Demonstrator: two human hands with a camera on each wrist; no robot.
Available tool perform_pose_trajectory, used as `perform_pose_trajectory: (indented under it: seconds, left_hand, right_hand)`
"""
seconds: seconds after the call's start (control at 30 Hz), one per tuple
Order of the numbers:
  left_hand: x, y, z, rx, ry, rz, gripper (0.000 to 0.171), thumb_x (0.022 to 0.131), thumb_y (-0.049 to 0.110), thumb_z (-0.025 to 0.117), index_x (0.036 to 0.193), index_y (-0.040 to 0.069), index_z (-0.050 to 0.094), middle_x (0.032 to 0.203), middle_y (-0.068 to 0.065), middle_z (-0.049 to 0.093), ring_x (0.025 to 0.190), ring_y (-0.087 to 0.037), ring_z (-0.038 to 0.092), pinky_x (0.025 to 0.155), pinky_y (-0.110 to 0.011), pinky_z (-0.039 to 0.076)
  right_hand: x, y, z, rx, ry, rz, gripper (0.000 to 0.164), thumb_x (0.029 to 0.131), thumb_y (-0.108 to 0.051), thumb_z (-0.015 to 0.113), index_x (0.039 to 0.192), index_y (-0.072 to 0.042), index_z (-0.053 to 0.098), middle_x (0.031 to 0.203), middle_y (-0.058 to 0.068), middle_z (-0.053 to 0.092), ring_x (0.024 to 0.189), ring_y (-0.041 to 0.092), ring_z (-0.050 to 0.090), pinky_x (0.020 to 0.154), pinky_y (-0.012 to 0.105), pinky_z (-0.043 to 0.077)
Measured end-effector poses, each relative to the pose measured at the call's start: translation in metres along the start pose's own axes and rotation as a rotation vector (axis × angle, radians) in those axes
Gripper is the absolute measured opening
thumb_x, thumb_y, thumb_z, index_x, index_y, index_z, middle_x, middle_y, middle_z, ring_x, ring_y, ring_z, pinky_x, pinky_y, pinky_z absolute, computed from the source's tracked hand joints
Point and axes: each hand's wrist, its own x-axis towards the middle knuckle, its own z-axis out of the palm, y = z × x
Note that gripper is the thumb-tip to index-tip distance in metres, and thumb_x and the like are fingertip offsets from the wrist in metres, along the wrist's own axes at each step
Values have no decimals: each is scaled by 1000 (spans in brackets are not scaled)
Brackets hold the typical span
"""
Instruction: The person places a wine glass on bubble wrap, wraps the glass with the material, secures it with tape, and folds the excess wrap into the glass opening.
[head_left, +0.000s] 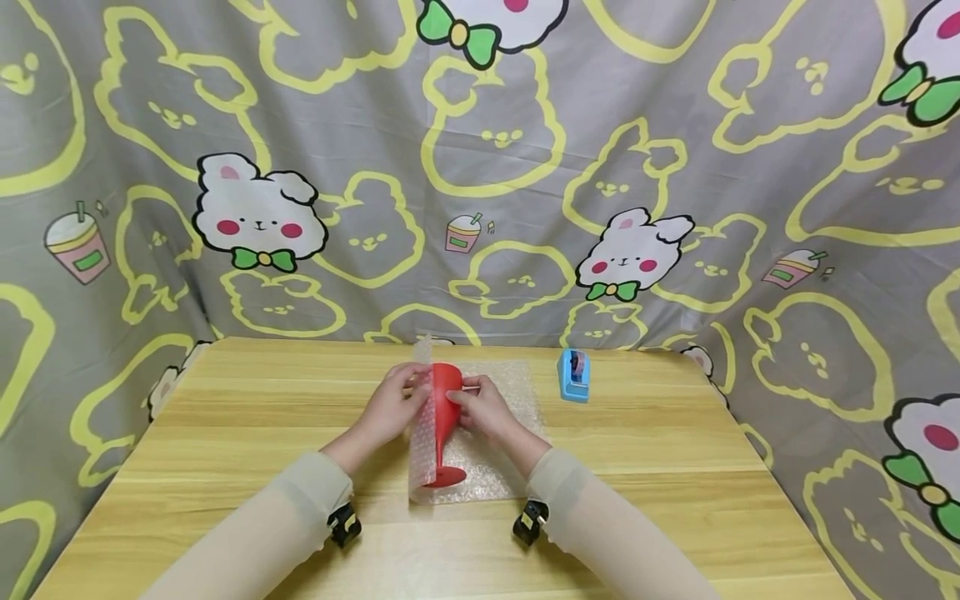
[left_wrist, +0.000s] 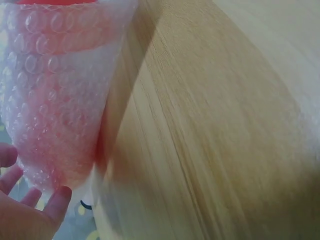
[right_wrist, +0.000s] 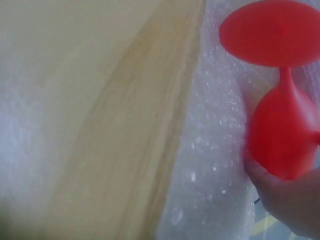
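Head view first: where is the red goblet [head_left: 447, 385] lying?

"It's lying over the bubble wrap [head_left: 491, 475], around the middle of the worktop [head_left: 285, 433], its foot [head_left: 447, 476] pointing toward the near edge. A blue tape dispenser [head_left: 573, 379] is standing near the far edge, to the right of the wrap."

"And each grip?"

"The left grip [head_left: 393, 404] is holding the wrap's raised flap [head_left: 422, 429] against the goblet; the right grip [head_left: 486, 407] is pinching the bowl [head_left: 447, 408] from the right."

"Left wrist view?"

"Red is showing through the bubbles. The thumb [left_wrist: 59, 202] and bent fingers [left_wrist: 10, 177] are closing round the bowl end of the wrap; how firmly, I can't tell. I'm imagining the flap springing back, with a loosening thumb causing it."

"Right wrist view?"

"Bare foot, stem [right_wrist: 285, 77] and bowl are facing this camera. The right thumb is pressing near the mouth, and no finger is visibly steadying the foot. So the goblet could be skewing in the wrap if that pinch is slackening or the left side is pulling harder. The foot is also spreading far wider than the stem, so tight wrap could be tenting there."
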Motion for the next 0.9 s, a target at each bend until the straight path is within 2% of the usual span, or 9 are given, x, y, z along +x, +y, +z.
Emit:
perform_pose_trajectory:
  seconds: [0.17, 0.33, 0.43, 0.53, 0.67, 0.77, 0.9]
  left_hand:
    - [1, 0, 1, -11, -11, -5, 36, 100, 8, 61, 134, -3, 56, 143, -26, 44, 122, -43, 53, 101, -53, 49]
    - [1, 0, 1, -56, -42, -35, 39, 99, 9, 62, 137, -1, 55, 148, -26, 38, 131, -44, 45, 105, -55, 44]
    - [1, 1, 0, -84, -61, -41, 42, 99, 9, 62, 139, -1, 54, 150, -25, 37, 137, -43, 40, 107, -57, 41]
    - [1, 2, 1, -97, -69, -56, 43, 99, 10, 63, 140, 1, 53, 151, -23, 37, 139, -41, 37, 109, -58, 38]
    - [1, 4, 3, -91, -76, -71, 44, 99, 11, 63, 141, 3, 52, 153, -21, 36, 140, -40, 37, 110, -58, 37]
    - [2, 4, 5, -96, -74, -84, 46, 99, 11, 63, 142, 3, 49, 150, -22, 40, 137, -41, 42, 108, -57, 39]
    - [3, 3, 7, -110, -57, -117, 49, 99, 11, 64, 142, 3, 44, 146, -24, 45, 132, -41, 48, 104, -54, 45]
  right_hand:
    - [-2, -1, 0, 32, 0, -9, 46, 93, -11, 66, 128, 8, 42, 118, 19, 52, 90, 21, 62, 78, 36, 60]
    - [-2, -3, -2, 18, 13, 15, 47, 92, -12, 66, 128, 8, 45, 119, 19, 53, 87, 20, 62, 78, 36, 60]
    - [-1, -5, -3, -49, 32, 24, 45, 92, -15, 67, 126, 8, 49, 114, 17, 57, 81, 19, 60, 73, 31, 58]
    - [0, -7, -6, -170, 55, -16, 40, 92, -17, 68, 119, 10, 56, 106, 16, 62, 80, 18, 59, 72, 29, 55]
    - [0, -8, -8, -268, 82, -56, 36, 93, -19, 68, 113, 10, 62, 102, 17, 65, 86, 22, 61, 84, 37, 55]
    - [0, -9, -9, -245, 76, -45, 37, 93, -18, 68, 116, 9, 58, 103, 17, 63, 87, 24, 63, 89, 45, 55]
    - [1, -11, -10, -203, 60, -43, 39, 93, -15, 68, 119, 8, 52, 104, 18, 59, 84, 23, 65, 89, 47, 55]
